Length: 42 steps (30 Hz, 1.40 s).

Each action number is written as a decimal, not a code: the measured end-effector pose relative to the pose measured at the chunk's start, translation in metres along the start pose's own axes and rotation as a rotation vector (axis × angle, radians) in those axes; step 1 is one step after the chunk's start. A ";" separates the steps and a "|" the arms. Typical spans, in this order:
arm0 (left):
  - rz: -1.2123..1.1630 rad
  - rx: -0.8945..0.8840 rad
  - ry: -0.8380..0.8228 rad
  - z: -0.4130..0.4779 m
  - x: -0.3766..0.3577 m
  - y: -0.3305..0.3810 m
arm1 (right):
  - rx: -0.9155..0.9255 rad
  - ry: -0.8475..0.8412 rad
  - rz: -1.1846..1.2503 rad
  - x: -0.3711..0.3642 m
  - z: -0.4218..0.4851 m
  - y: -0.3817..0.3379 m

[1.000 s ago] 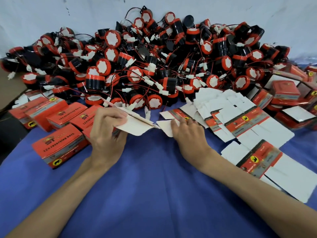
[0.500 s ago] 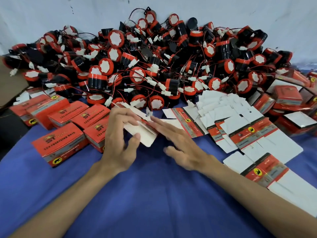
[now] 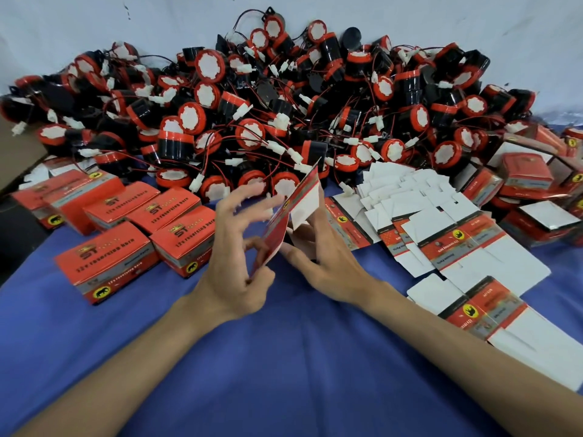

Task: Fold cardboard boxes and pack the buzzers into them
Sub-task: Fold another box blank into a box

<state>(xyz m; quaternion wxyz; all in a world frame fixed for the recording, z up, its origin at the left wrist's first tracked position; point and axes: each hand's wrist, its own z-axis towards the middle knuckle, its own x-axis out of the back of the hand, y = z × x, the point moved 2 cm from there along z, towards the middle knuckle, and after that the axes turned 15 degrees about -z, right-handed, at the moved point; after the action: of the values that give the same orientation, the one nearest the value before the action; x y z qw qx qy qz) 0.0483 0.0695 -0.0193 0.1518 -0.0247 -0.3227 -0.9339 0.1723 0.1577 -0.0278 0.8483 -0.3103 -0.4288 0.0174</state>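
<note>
A flat red-and-white box blank [image 3: 285,220] stands on edge above the blue cloth between my two hands. My left hand [image 3: 232,269] pinches its lower end with thumb and forefinger, the other fingers spread and blurred. From the right side my right hand [image 3: 321,257] holds it, thumb at the red panel and fingers behind the white flap. A large heap of red-and-black buzzers [image 3: 284,115] with red wires and white plugs lies right behind my hands.
Several folded red boxes [image 3: 107,263] stand in rows at the left. Flat box blanks [image 3: 441,238] spread out at the right, with more red boxes [image 3: 527,175] behind them. Blue cloth [image 3: 284,357] covers the table. A brown cardboard edge [image 3: 19,156] shows at far left.
The blank, held low and flat before, has been lifted and turned upright between my hands. My right hand moved from the loose blanks onto it.
</note>
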 end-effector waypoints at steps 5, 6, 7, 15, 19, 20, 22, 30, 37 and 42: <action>0.236 0.290 -0.056 -0.004 0.006 -0.011 | 0.001 -0.045 -0.028 -0.006 0.001 0.007; 0.268 0.334 -0.075 -0.005 0.005 -0.013 | 0.009 -0.051 -0.042 -0.007 0.001 0.008; 0.296 0.367 -0.085 -0.006 0.003 -0.016 | 0.022 -0.051 -0.055 -0.007 0.000 0.009; 0.511 0.284 0.025 -0.006 0.008 -0.018 | -0.001 -0.102 -0.091 -0.007 -0.001 0.006; 0.420 0.184 -0.046 -0.007 0.005 -0.011 | -0.007 -0.095 -0.060 -0.006 -0.002 0.003; 0.406 0.179 -0.138 -0.008 0.003 -0.011 | 0.002 -0.083 -0.047 -0.005 -0.001 0.003; 0.358 0.206 -0.266 -0.009 0.000 -0.010 | 0.000 -0.049 -0.056 -0.003 0.001 0.003; 0.308 0.215 -0.221 -0.008 0.003 -0.008 | -0.059 0.100 -0.088 0.000 0.000 0.003; 0.324 0.207 -0.200 -0.012 -0.002 -0.008 | -0.094 0.168 -0.126 -0.003 0.001 0.015; 0.279 0.216 -0.086 -0.010 0.000 -0.009 | -0.167 0.202 -0.078 0.000 0.003 0.017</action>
<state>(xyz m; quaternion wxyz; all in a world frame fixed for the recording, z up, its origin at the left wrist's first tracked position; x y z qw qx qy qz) 0.0457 0.0704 -0.0323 0.2679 -0.0926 -0.4208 -0.8617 0.1745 0.1728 -0.0360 0.8583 -0.3629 -0.3531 -0.0827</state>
